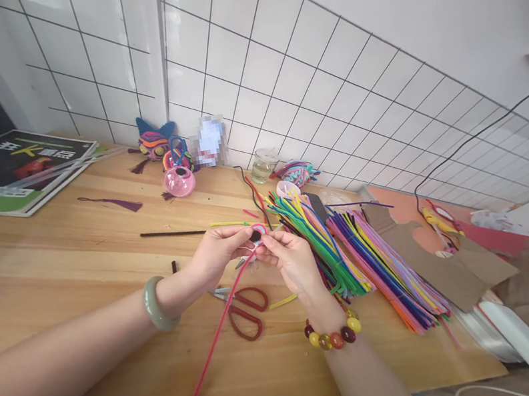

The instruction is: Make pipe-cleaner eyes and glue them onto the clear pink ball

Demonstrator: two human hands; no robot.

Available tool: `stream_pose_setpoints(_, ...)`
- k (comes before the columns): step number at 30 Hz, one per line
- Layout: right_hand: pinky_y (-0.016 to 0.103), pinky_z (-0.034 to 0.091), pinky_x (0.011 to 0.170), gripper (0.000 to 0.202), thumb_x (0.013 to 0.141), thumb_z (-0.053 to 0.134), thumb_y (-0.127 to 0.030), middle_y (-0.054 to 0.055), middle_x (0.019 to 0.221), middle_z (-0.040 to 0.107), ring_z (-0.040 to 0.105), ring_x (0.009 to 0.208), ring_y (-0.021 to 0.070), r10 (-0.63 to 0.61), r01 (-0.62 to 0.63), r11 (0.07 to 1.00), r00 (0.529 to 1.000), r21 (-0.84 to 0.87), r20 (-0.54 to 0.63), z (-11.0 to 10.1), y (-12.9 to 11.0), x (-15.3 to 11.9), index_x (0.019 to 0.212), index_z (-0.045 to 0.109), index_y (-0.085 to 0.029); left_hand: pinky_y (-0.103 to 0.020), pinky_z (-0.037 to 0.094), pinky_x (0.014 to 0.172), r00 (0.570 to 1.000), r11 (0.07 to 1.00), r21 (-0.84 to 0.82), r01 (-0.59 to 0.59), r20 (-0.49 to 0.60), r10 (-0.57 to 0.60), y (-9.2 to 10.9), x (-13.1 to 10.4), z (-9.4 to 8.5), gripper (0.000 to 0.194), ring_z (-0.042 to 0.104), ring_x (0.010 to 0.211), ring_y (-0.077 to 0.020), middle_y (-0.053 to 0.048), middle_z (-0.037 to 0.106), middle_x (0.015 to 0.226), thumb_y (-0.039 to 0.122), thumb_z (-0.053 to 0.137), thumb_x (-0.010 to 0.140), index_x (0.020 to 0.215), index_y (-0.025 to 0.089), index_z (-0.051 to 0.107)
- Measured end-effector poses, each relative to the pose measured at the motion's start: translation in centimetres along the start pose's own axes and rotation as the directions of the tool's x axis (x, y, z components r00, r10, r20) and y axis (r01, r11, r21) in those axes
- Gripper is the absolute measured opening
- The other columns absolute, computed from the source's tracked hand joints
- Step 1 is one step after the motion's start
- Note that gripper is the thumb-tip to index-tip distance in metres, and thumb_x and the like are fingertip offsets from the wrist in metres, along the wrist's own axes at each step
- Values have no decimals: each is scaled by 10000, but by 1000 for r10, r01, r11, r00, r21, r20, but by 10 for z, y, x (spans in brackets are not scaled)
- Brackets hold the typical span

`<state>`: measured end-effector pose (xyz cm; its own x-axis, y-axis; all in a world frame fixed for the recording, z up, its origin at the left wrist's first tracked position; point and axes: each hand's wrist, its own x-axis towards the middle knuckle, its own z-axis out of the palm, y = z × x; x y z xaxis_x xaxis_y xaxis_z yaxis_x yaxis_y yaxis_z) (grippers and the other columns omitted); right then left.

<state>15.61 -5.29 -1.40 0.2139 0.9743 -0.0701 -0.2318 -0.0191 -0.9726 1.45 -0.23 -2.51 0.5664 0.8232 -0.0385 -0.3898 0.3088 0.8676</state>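
Observation:
My left hand [216,253] is closed, thumb and fingers pinching a small round craft piece [260,228] with a dark centre and pink and white rings around it. My right hand [291,258] pinches at the right side of that piece, its fingers closed on a pinkish-red pipe cleaner [214,331]. The long loose end of the pipe cleaner slants down to the lower left over the table. Fingertips partly hide where the two meet. Below the hands lie scissors [246,316] with red handles, their blades partly behind my left wrist.
Two bundles of coloured pipe cleaners [320,243] lie right of my hands, beside cut cardboard [438,263]. Behind stand a pink bowl [179,181], a glass cup [263,166], a phone [210,141] and a colourful animal-head ornament [154,142]. A purple tassel [118,202] and a book [16,168] lie left.

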Motion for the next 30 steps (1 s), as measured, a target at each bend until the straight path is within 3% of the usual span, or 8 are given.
stream_pose_setpoints(9,235,535,587,183,648,736,-281,7,640,681,626,554,103,-70,65,995,996,-72,-63,0,5,1,768,689,-151,-307,490,796,999,1000,1,-16,-27,16,-3,0,0,257,642,757,-160,-106,710,917,324,668,729,894,132,712)
stream_pose_setpoints(30,208,520,570,146,646,743,-268,-8,603,679,625,532,90,-29,29,999,999,-23,-28,0,1,1,718,681,-157,-244,469,680,996,996,37,76,41,-77,8,1,-4,218,599,691,-130,-86,696,786,296,640,746,856,124,717)
